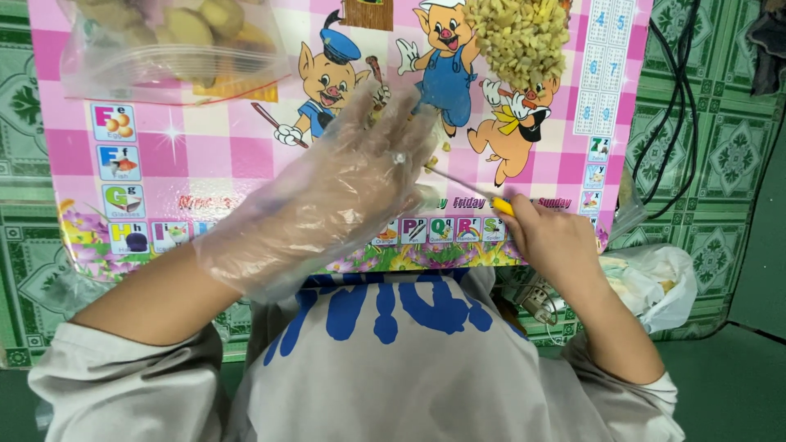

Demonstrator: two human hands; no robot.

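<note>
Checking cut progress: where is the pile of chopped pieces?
In the head view, the pile of chopped pieces lies at the pink board's upper right, above the right hand.

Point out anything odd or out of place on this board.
A few loose diced bits lie apart from the main yellow pile, near the gloved left hand. The right hand grips a yellow-handled knife.

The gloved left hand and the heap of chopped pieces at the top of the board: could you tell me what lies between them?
In the head view, only the pink board with its cartoon pigs shows between the gloved left hand and the heap of chopped pieces.
</note>
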